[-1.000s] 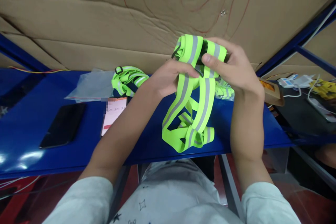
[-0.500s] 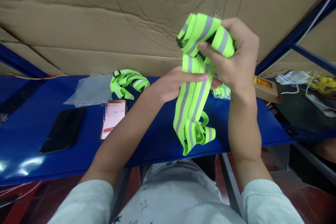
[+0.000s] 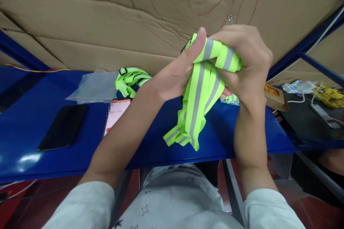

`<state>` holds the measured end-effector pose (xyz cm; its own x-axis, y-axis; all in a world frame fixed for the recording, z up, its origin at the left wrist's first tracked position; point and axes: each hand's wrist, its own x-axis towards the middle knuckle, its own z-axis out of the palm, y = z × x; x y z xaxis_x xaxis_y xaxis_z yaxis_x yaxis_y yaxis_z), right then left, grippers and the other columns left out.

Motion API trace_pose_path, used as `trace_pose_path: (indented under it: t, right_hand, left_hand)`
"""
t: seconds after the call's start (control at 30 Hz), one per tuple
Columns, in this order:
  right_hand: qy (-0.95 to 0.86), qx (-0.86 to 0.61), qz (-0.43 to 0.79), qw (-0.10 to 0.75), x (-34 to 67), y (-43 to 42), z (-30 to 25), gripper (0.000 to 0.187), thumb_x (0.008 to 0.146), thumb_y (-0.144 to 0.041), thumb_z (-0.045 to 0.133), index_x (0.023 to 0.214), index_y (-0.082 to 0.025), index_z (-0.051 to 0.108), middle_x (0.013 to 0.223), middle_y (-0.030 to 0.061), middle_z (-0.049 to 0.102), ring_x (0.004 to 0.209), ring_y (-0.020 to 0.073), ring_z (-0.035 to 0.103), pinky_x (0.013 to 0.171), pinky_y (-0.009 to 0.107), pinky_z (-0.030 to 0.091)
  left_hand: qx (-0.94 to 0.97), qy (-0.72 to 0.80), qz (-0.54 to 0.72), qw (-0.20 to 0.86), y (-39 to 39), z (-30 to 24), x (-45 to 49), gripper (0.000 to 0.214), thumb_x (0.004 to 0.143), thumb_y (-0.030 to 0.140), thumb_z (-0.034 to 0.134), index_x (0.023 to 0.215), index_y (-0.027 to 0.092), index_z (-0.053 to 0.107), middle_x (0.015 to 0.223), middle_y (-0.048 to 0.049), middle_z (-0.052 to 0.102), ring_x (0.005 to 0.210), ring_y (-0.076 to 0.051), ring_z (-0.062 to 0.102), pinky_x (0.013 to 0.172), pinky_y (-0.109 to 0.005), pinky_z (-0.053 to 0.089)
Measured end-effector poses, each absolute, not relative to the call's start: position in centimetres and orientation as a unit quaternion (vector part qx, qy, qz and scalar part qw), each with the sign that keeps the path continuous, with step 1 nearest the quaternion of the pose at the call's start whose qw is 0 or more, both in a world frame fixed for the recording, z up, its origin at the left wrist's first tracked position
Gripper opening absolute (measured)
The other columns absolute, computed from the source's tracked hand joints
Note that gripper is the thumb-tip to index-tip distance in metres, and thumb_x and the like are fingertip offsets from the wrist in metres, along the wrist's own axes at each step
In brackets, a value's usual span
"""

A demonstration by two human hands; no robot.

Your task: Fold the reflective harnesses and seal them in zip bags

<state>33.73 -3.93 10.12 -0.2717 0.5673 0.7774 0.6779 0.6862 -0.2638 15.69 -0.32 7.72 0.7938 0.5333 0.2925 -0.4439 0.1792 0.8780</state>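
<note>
A neon yellow-green reflective strap [image 3: 197, 100] with grey stripes is bunched between my hands above the blue table. Its folded loops are on top, and the loose lengths hang below, tilted to the left. My right hand [image 3: 245, 55] is closed around the right end of the folded loops. My left hand [image 3: 181, 73] presses on the left side of the bundle, thumb up along the edge and fingers hidden behind the hanging lengths. A dark piece, partly hidden, shows beside the left thumb.
Another reflective strap [image 3: 131, 80] with a black buckle lies behind my left forearm, near clear plastic bags [image 3: 94, 86]. A lit phone [image 3: 116, 112] and a black flat device [image 3: 64, 127] rest at left. One bagged strap [image 3: 232, 99] and an open cardboard box [image 3: 276, 97] sit at right.
My left hand has risen from the hanging lengths to the folded loops, its thumb now upright. The bundle has come down a little, and its hanging end has swung left.
</note>
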Motion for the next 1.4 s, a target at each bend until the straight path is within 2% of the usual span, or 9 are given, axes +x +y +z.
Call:
trace_pose_path:
  t: [0.17, 0.23, 0.3, 0.43, 0.57, 0.83, 1.0, 1.17, 1.4]
  right_hand:
    - [-0.853, -0.331, 0.132, 0.382, 34.4, -3.6, 10.9, 0.065, 0.076, -0.047, 0.088, 0.136, -0.041, 0.065, 0.158, -0.0050, 0.053, 0.158, 0.0328, 0.036, 0.132, 0.051, 0.036]
    - [-0.858, -0.317, 0.162, 0.370, 34.5, -3.0, 10.7, 0.063, 0.084, -0.055, 0.080, 0.142, -0.039, 0.061, 0.164, -0.0058, 0.047, 0.161, 0.0307, 0.029, 0.133, 0.051, 0.032]
    - [-0.832, -0.333, 0.190, 0.401, 34.6, -2.5, 10.2, 0.055, 0.095, -0.060, 0.064, 0.146, -0.040, 0.057, 0.162, -0.0051, 0.049, 0.157, 0.0284, 0.037, 0.127, 0.050, 0.042]
    - [-0.752, -0.385, 0.250, 0.472, 35.1, -1.5, 9.1, 0.058, 0.084, -0.069, 0.074, 0.131, -0.036, 0.066, 0.131, 0.0026, 0.072, 0.123, 0.0289, 0.068, 0.090, 0.040, 0.065]
    - [-0.737, -0.392, 0.323, 0.446, 35.6, -1.1, 8.7, 0.052, 0.073, -0.068, 0.085, 0.103, -0.028, 0.071, 0.088, -0.0007, 0.071, 0.075, 0.0192, 0.067, 0.061, 0.033, 0.059]
    - [-0.705, -0.402, 0.270, 0.518, 36.1, -0.2, 8.3, 0.055, 0.058, -0.058, 0.097, 0.093, -0.032, 0.064, 0.091, -0.0034, 0.071, 0.080, 0.0217, 0.063, 0.069, 0.040, 0.056]
    - [-0.687, -0.399, 0.261, 0.549, 36.0, 1.0, 7.4, 0.057, 0.066, -0.060, 0.093, 0.106, -0.032, 0.063, 0.097, -0.0027, 0.074, 0.091, 0.0225, 0.064, 0.081, 0.043, 0.057]
    - [-0.708, -0.394, 0.201, 0.550, 36.4, 2.8, 6.7, 0.060, 0.070, -0.052, 0.091, 0.123, -0.037, 0.066, 0.121, -0.0039, 0.076, 0.111, 0.0243, 0.064, 0.100, 0.045, 0.054]
    - [-0.765, -0.406, 0.095, 0.491, 36.6, 4.2, 2.9, 0.035, 0.082, -0.034, 0.080, 0.116, -0.028, 0.077, 0.120, 0.0000, 0.078, 0.113, 0.0269, 0.071, 0.108, 0.049, 0.053]
  left_hand:
    - [0.547, 0.092, 0.422, 0.717, 0.2, 8.0, 15.4, 0.027, 0.101, 0.030, 0.050, 0.094, 0.016, 0.072, 0.087, -0.0022, 0.075, 0.122, -0.029, 0.072, 0.107, -0.042, 0.055]
    - [0.537, 0.106, 0.444, 0.710, 0.8, 7.7, 15.5, 0.025, 0.096, 0.025, 0.051, 0.093, 0.015, 0.073, 0.082, -0.0012, 0.074, 0.117, -0.029, 0.074, 0.106, -0.042, 0.056]
    - [0.540, 0.097, 0.432, 0.715, 1.1, 7.2, 15.7, 0.021, 0.089, 0.023, 0.055, 0.094, 0.015, 0.074, 0.081, -0.0020, 0.075, 0.108, -0.030, 0.077, 0.101, -0.043, 0.060]
    - [0.556, 0.101, 0.399, 0.722, 1.2, 6.4, 16.1, 0.027, 0.075, 0.015, 0.066, 0.100, 0.017, 0.075, 0.089, -0.0030, 0.079, 0.091, -0.030, 0.080, 0.089, -0.043, 0.064]
    - [0.574, 0.098, 0.380, 0.719, 1.2, 5.6, 15.9, 0.038, 0.070, 0.008, 0.077, 0.107, 0.019, 0.076, 0.099, -0.0031, 0.080, 0.093, -0.029, 0.079, 0.087, -0.041, 0.064]
    - [0.555, 0.155, 0.412, 0.706, 3.1, 4.2, 16.1, 0.035, 0.069, 0.010, 0.088, 0.102, 0.015, 0.078, 0.103, -0.0049, 0.080, 0.108, -0.026, 0.076, 0.106, -0.039, 0.055]
    - [0.512, 0.094, 0.396, 0.757, 3.5, 2.9, 17.4, 0.029, 0.077, 0.019, 0.082, 0.105, 0.015, 0.078, 0.104, -0.0079, 0.081, 0.108, -0.030, 0.077, 0.105, -0.046, 0.057]
    - [0.430, 0.095, 0.334, 0.833, 4.0, 0.2, 19.4, 0.029, 0.083, 0.021, 0.076, 0.112, 0.016, 0.076, 0.122, -0.0142, 0.078, 0.116, -0.030, 0.074, 0.105, -0.047, 0.057]
    - [0.416, 0.128, 0.309, 0.846, 5.0, -1.9, 19.0, 0.024, 0.092, 0.032, 0.072, 0.105, 0.013, 0.078, 0.111, -0.0185, 0.080, 0.109, -0.030, 0.077, 0.105, -0.042, 0.055]
